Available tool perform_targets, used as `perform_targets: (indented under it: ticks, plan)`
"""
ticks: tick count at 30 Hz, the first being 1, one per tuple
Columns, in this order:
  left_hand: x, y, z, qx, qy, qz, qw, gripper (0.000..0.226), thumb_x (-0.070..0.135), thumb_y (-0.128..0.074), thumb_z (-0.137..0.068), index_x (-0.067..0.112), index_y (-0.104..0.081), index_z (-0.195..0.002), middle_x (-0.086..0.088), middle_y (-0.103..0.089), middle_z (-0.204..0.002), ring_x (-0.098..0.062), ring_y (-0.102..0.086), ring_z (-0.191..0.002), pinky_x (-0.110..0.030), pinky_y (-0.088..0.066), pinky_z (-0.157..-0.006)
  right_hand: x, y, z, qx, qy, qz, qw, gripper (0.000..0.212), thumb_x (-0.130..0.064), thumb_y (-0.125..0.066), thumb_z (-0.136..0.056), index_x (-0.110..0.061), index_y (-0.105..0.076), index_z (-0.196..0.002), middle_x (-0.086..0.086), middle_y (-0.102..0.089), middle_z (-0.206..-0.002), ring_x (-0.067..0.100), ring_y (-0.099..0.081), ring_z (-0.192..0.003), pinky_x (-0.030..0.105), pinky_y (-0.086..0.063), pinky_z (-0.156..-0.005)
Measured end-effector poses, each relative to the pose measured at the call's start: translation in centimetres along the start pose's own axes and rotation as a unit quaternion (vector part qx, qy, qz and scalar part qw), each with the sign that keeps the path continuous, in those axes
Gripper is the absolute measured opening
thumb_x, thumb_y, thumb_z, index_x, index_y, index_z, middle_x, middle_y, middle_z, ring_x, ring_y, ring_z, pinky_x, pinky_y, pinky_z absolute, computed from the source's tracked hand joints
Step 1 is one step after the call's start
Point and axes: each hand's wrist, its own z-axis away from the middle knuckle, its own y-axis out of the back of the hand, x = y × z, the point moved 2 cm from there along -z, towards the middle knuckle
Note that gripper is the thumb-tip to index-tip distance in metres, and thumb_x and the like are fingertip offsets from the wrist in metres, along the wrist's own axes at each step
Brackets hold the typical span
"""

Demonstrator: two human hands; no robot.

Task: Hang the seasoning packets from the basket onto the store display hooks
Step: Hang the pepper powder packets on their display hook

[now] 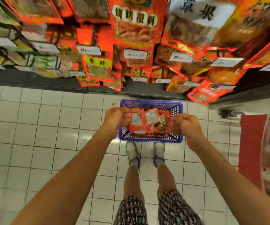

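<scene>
Several packets (147, 122) lie heaped in the basket (178, 108) on the floor (50, 127), just below the display (136, 38), within reach for picking. Both hands hover over the basket: left hand (115, 116) curled at its left rim, right hand (186, 124) at its right, but blur hides whether either grip has clamped a packet.

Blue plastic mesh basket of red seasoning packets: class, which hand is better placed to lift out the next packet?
Probably the left hand: its fingers already touch the red seasoning packets at the blue plastic mesh basket's left edge. The right hand hovers curled at the right rim, its grip unclear through blur.
</scene>
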Motion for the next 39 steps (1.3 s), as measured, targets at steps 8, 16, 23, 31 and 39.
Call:
perform_targets:
  ticks: [8,16,23,31,39]
  plan:
    - [-13.3,-2.1,-13.8,0.041,0.153,0.04,0.987,0.028,0.005,-0.045,-0.099,0.011,-0.056,-0.074,-0.003,-0.06,-0.056,-0.018,-0.052,-0.051,-0.023,-0.04,-0.048,17.8,-3.0,-13.6,-0.06,-0.13,0.114,0.983,0.022,-0.005,-0.057,-0.097,-0.012,-0.064,-0.078,0.012,-0.064,-0.067,0.021,-0.059,-0.049,0.026,-0.046,-0.05]
    - [-25.6,-4.0,-29.2,-0.034,0.158,-0.1,0.982,0.033,0.018,-0.024,-0.104,0.015,-0.044,-0.079,-0.005,-0.049,-0.072,-0.014,-0.055,-0.042,-0.012,-0.04,-0.039,30.9,-7.8,-29.9,-0.145,0.036,0.556,0.817,0.025,-0.011,-0.05,-0.096,-0.017,-0.064,-0.077,0.017,-0.069,-0.088,0.036,-0.064,-0.089,0.033,-0.043,-0.069]
    - [-34.3,-4.0,-37.7,-0.044,0.134,-0.235,0.962,0.024,0.002,-0.056,-0.095,0.017,-0.061,-0.077,-0.007,-0.063,-0.076,-0.024,-0.06,-0.067,-0.03,-0.051,-0.064,37.1,-14.4,-42.3,-0.181,0.194,0.695,0.668,0.101,-0.02,-0.072,-0.083,-0.012,-0.006,-0.16,0.018,-0.002,-0.168,0.038,-0.007,-0.155,0.058,-0.032,-0.115]
    - [-36.7,-4.6,-40.5,-0.038,0.109,-0.249,0.962,0.021,0.008,-0.058,-0.093,0.018,-0.071,-0.08,-0.013,-0.074,-0.084,-0.028,-0.07,-0.076,-0.026,-0.046,-0.058,39.6,-16.6,-45.8,-0.16,0.229,0.66,0.697,0.094,-0.015,-0.07,-0.086,-0.019,-0.012,-0.161,0.014,-0.01,-0.169,0.034,-0.014,-0.155,0.056,-0.032,-0.117]
    - [-33.9,-6.0,-39.4,-0.095,-0.002,-0.217,0.971,0.038,0.021,-0.078,-0.085,0.029,-0.064,-0.119,0.017,-0.073,-0.106,0.0,-0.068,-0.096,-0.021,-0.054,-0.078,33.7,-16.5,-37.8,-0.291,-0.048,0.16,0.942,0.02,-0.01,-0.072,-0.085,-0.03,-0.073,-0.087,-0.014,-0.077,-0.079,0.015,-0.076,-0.083,0.043,-0.055,-0.092]
